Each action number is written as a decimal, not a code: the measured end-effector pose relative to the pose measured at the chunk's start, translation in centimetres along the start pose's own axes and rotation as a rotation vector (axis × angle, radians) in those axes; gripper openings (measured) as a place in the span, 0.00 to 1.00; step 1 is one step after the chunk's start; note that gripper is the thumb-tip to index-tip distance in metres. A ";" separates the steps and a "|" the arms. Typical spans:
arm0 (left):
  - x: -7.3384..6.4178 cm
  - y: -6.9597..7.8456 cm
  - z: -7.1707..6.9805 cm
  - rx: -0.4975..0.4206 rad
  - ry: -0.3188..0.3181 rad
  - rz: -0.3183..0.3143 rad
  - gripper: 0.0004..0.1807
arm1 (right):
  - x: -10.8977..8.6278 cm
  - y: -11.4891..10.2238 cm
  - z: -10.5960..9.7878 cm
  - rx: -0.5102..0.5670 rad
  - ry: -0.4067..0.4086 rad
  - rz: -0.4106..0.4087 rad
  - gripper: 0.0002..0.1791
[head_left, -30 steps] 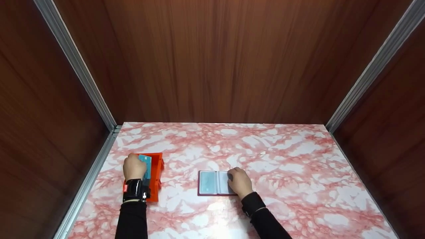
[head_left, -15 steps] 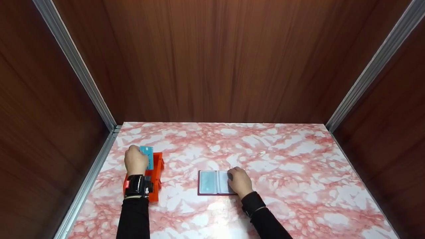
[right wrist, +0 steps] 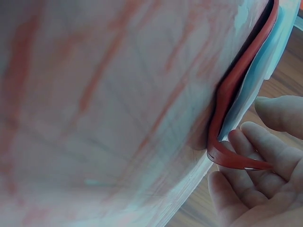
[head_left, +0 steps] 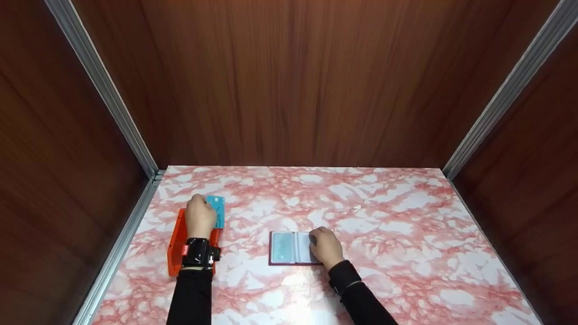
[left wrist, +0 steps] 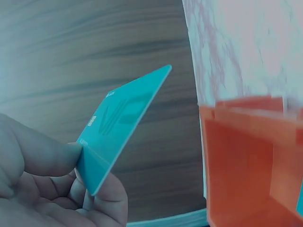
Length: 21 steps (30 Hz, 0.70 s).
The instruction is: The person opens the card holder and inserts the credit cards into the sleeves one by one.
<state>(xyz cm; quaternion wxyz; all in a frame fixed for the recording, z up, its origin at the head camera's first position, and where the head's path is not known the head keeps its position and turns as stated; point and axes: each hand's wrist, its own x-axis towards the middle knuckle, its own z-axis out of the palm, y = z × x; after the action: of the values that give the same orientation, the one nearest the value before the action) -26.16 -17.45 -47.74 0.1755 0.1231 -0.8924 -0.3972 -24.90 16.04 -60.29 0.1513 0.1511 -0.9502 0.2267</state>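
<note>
My left hand point(head_left: 200, 219) pinches a blue bank card point(head_left: 217, 210) between thumb and fingers, above the orange-red bin point(head_left: 177, 248). In the left wrist view the card point(left wrist: 120, 118) is tilted and clear of the bin's walls point(left wrist: 239, 165). A red-covered card holder point(head_left: 282, 247) lies spread on the table, with clear sleeves and a pale card showing in the left one. My right hand point(head_left: 327, 248) holds its right side. The right wrist view shows the red cover's bent flap point(right wrist: 239, 160) among the fingers, the thumb point(right wrist: 284, 113) near the sleeves.
The table point(head_left: 388, 216) has a pink-and-white marbled top. Brown wood-grain panels point(head_left: 289, 90) enclose it at the back and sides, with metal rails point(head_left: 108, 90) at the corners. A blue sliver point(left wrist: 300, 203) shows inside the bin.
My left hand has lifted the blue card out of the bin and moved it up and to the right. My right hand and the card holder stay in place.
</note>
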 end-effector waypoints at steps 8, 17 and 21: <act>-1.1 0.6 2.3 -0.055 -0.068 0.014 0.10 | 0.1 -0.1 -0.2 0.016 -0.001 0.011 0.14; -2.5 1.0 5.7 -0.083 -0.108 0.019 0.07 | 0.4 -0.7 -0.7 0.080 0.034 0.040 0.16; -3.4 1.5 7.0 -0.083 -0.137 0.015 0.07 | 0.6 -1.3 -1.0 0.134 0.074 0.015 0.15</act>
<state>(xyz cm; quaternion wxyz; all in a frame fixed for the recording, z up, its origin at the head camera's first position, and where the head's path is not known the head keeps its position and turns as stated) -26.07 -10.56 -51.72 0.1219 0.0815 -0.8859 -0.4401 -24.77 15.32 -58.72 0.1744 0.1453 -0.9278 0.2962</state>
